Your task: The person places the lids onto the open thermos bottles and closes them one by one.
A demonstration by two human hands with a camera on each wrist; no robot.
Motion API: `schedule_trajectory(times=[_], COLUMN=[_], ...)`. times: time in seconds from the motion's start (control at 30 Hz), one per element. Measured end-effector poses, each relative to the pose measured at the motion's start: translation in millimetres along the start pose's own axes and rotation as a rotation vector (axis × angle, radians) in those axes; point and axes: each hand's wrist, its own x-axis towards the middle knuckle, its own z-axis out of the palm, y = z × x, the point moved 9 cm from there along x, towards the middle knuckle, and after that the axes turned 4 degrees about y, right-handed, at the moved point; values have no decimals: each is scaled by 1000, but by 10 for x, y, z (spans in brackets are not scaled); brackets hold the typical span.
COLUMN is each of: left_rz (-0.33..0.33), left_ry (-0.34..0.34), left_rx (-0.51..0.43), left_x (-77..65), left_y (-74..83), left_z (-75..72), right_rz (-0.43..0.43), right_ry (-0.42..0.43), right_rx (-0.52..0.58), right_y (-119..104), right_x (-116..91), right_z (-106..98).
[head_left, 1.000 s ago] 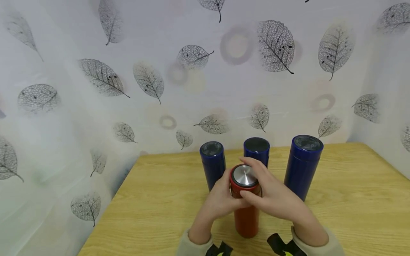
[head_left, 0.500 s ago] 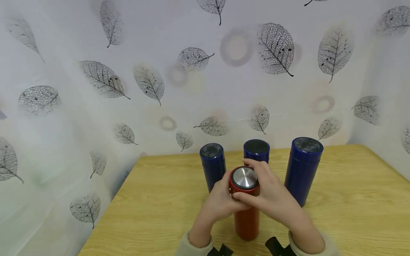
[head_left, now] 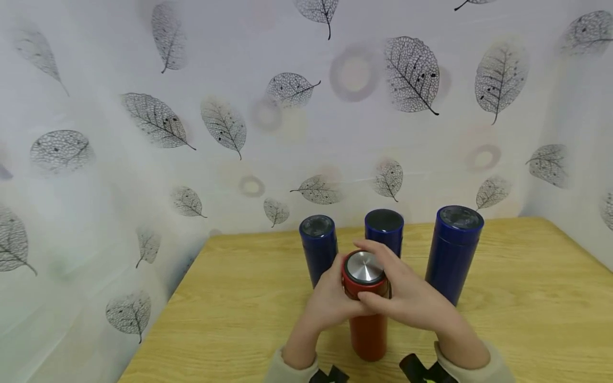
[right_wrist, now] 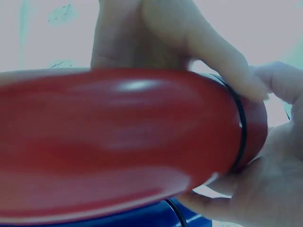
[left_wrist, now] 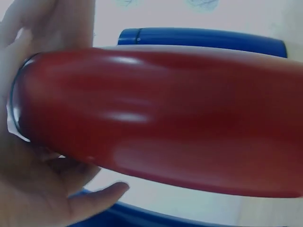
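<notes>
A red thermos flask [head_left: 369, 335] with a brushed silver top stands upright in front of me, slightly tilted in the head view. My left hand [head_left: 328, 303] wraps round it from the left, just below the lid. From the right, my right hand [head_left: 414, 295] grips the lid [head_left: 365, 267], thumb in front and fingers behind. Both wrist views show the long glossy red body [left_wrist: 165, 118] close up. A dark ring [right_wrist: 242, 127] marks the seam under the lid in the right wrist view. Whether the lid has loosened I cannot tell.
Three blue flasks stand behind: one at left [head_left: 318, 250], one in the middle [head_left: 384, 229] partly hidden by my right hand, and a larger one at right [head_left: 452, 255]. A leaf-patterned curtain [head_left: 306, 122] closes off the back of the wooden table [head_left: 230, 298].
My right hand has turned round the lid, its thumb going left and then back right. The left hand stays round the flask. The blue flasks have not moved.
</notes>
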Motion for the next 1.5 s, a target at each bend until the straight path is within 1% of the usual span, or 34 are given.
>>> schedule_trajectory(times=[0.07, 0.17, 0.2, 0.33, 0.47, 0.57, 0.63, 0.73, 0.87, 1.0, 1.1, 1.2, 1.33, 1.4, 1.5], left_rz=[17, 2, -14, -61, -86, -101, -102, -66, -42, -46, -56, -59, -81, -101, -133], left_ry=[-20, -34, -34, -5, 27, 38, 42, 40, 2, -59, -93, -100, -72, -54, -23], left_rx=[-17, -36, -39, 4, 79, 106, 112, 111, 64, -17, -57, -78, -78, -63, -10], left_x=[5, 14, 14, 2, -9, -7, -1, 10, 5, -17, -28, -33, -47, -54, -59], left_y=[19, 24, 15, 0, -2, -6, -4, 21, 32, 27, 16, 17, 11, -3, -28], left_z=[-3, -9, -9, -24, -51, -62, -65, -67, -80, -88, -75, -59, -65, -72, -84], right_rz=[-12, -12, -8, 22, 72, 120, 138, 123, 59, 17, 2, -2, 8, 13, 22], right_ry=[-21, -8, 3, 80, 171, 222, 238, 211, 113, 43, 20, 28, 73, 100, 140], right_rx=[39, 44, 40, -29, -74, -106, -137, -159, -100, -25, 8, 12, -48, -81, -110], right_y=[-13, -25, -27, -27, -5, 29, 39, 21, -34, -66, -73, -72, -66, -68, -76], right_x=[2, 9, 9, 7, 16, 28, 37, 44, 26, 3, -5, -10, -14, -16, -19], right_z=[-22, -64, -75, -105, -107, -98, -94, -73, -44, -51, -56, -64, -83, -87, -86])
